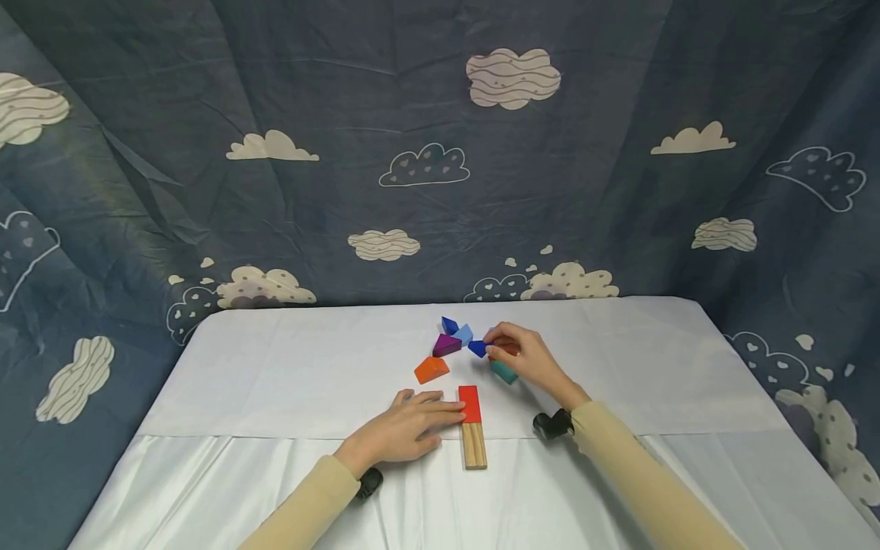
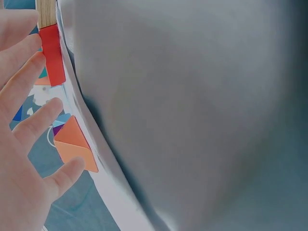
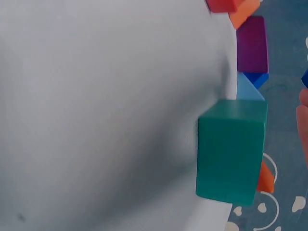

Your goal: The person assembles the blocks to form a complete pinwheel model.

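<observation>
A red block (image 1: pixel 470 405) lies end to end with a bare wooden block (image 1: pixel 473 446) at the table's front middle. My left hand (image 1: pixel 407 429) lies flat beside them, its straight fingers spread and fingertips at the red block's left side. Farther back, my right hand (image 1: pixel 528 359) pinches a dark blue block (image 1: pixel 477 348) between thumb and fingers; only its edge shows in the right wrist view. Below that hand sits a teal block (image 3: pixel 231 154). An orange-red block (image 3: pixel 265 179) behind the teal one is mostly hidden.
Left of the right hand lie a purple block (image 1: pixel 447 345), a light blue block (image 1: pixel 464 334), another dark blue block (image 1: pixel 450 325) and an orange block (image 1: pixel 431 370). A white cloth (image 1: pixel 275 382) covers the table. Behind hangs a dark curtain (image 1: pixel 344 99) with cloud prints.
</observation>
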Demonstrator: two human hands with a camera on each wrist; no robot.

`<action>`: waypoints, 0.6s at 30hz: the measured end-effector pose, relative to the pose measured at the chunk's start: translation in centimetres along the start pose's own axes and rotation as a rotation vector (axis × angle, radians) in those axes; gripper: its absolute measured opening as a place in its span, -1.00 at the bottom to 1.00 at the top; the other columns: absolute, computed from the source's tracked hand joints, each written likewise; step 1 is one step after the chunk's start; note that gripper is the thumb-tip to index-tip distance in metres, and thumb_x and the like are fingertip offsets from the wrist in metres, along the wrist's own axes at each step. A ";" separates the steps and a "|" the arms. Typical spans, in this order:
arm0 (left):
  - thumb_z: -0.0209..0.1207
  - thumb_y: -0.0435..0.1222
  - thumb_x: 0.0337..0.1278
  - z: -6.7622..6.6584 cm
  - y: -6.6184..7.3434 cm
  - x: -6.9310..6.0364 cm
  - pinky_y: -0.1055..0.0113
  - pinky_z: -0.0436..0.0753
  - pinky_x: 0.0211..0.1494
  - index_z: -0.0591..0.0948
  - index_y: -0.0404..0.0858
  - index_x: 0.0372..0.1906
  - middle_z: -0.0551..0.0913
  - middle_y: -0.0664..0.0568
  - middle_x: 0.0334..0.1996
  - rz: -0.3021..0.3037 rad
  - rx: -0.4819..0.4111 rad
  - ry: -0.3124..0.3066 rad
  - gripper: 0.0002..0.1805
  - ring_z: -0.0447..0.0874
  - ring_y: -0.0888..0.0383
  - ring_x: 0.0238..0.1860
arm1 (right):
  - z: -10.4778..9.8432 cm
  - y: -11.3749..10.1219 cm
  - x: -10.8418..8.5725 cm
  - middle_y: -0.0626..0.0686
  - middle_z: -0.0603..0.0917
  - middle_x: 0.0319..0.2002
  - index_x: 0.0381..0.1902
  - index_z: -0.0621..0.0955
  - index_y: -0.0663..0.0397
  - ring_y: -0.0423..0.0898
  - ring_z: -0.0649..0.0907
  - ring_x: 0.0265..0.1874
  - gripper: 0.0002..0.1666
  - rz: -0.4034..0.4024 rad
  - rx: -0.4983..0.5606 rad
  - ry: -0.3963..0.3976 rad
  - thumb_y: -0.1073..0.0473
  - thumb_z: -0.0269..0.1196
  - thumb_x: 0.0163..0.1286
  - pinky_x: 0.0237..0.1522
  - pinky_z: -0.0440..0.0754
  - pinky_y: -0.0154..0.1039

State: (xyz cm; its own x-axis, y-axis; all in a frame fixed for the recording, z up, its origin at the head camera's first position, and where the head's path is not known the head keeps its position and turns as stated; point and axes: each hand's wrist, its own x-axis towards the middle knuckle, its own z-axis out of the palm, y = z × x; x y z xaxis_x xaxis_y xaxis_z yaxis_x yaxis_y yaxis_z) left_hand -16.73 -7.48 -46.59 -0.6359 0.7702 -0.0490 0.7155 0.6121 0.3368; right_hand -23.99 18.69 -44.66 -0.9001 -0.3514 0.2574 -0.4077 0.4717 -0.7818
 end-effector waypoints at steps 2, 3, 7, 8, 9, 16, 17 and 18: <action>0.09 -0.20 0.31 0.0 0.0 0.0 -0.19 0.11 0.31 0.37 0.09 0.38 0.30 0.27 0.37 0.005 -0.001 0.001 -0.46 0.14 0.08 0.40 | 0.2 -0.1 -0.2 0.07 0.66 -0.22 -0.20 0.62 0.19 -0.04 0.66 -0.24 -0.86 -0.012 0.005 0.003 0.29 0.30 0.28 -0.10 0.62 -0.17; 0.09 -0.20 0.31 0.0 -0.1 0.0 -0.19 0.12 0.31 0.37 0.08 0.38 0.30 0.27 0.37 0.006 -0.003 0.000 -0.46 0.14 0.08 0.40 | 0.3 -0.2 -0.3 0.07 0.67 -0.23 -0.21 0.62 0.20 -0.04 0.66 -0.25 -0.87 -0.018 0.007 0.006 0.29 0.30 0.29 -0.11 0.63 -0.17; 0.09 -0.20 0.31 0.0 -0.1 0.0 -0.20 0.12 0.31 0.37 0.09 0.39 0.30 0.27 0.37 0.007 -0.004 0.000 -0.46 0.15 0.08 0.40 | 0.8 -0.4 -0.6 0.13 0.68 -0.20 -0.24 0.63 0.20 -0.01 0.67 -0.26 -0.89 -0.036 0.014 0.002 0.29 0.30 0.29 -0.15 0.64 -0.16; 0.09 -0.20 0.31 0.0 -0.1 0.0 -0.20 0.12 0.31 0.37 0.09 0.38 0.30 0.28 0.37 0.006 -0.005 0.001 -0.46 0.15 0.08 0.40 | 1.0 -0.4 -0.7 0.14 0.68 -0.18 -0.25 0.63 0.19 0.00 0.67 -0.23 -0.90 -0.035 0.011 -0.004 0.28 0.30 0.29 -0.13 0.64 -0.17; 0.09 -0.20 0.31 0.0 -0.1 0.0 -0.20 0.12 0.31 0.37 0.09 0.38 0.30 0.28 0.37 0.005 -0.005 0.002 -0.45 0.15 0.08 0.40 | 1.1 -0.4 -0.8 0.15 0.68 -0.15 -0.25 0.62 0.19 0.01 0.67 -0.20 -0.91 -0.036 0.009 -0.012 0.28 0.29 0.30 -0.12 0.63 -0.17; 0.09 -0.21 0.31 -0.2 0.1 -0.1 -0.20 0.11 0.31 0.37 0.08 0.38 0.30 0.27 0.37 0.004 -0.011 0.001 -0.45 0.16 0.08 0.40 | 2.0 -0.4 -1.3 0.12 0.68 -0.17 -0.22 0.61 0.21 0.00 0.68 -0.19 -0.92 -0.068 -0.016 -0.078 0.32 0.25 0.32 -0.08 0.62 -0.17; 0.08 -0.21 0.31 -0.2 0.2 -0.1 -0.20 0.11 0.31 0.37 0.07 0.39 0.29 0.27 0.37 0.003 -0.011 -0.001 -0.45 0.15 0.08 0.40 | 2.1 -0.4 -1.3 0.10 0.68 -0.19 -0.21 0.61 0.21 -0.01 0.68 -0.21 -0.91 -0.075 -0.024 -0.086 0.32 0.24 0.33 -0.09 0.62 -0.17; 0.09 -0.21 0.31 -0.2 0.2 -0.1 -0.20 0.10 0.31 0.37 0.07 0.39 0.29 0.27 0.37 0.003 -0.013 -0.003 -0.45 0.15 0.08 0.40 | 2.2 -0.4 -1.4 0.08 0.68 -0.20 -0.20 0.61 0.20 -0.02 0.68 -0.22 -0.91 -0.078 -0.032 -0.094 0.32 0.23 0.34 -0.09 0.62 -0.16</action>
State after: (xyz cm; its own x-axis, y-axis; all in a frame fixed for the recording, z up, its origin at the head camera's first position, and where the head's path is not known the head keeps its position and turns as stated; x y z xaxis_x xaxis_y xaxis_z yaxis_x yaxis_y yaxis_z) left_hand -16.59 -7.48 -46.34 -0.6330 0.7724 -0.0513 0.7133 0.6078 0.3488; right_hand -22.24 17.24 -45.97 -0.8478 -0.4615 0.2610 -0.4817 0.4648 -0.7429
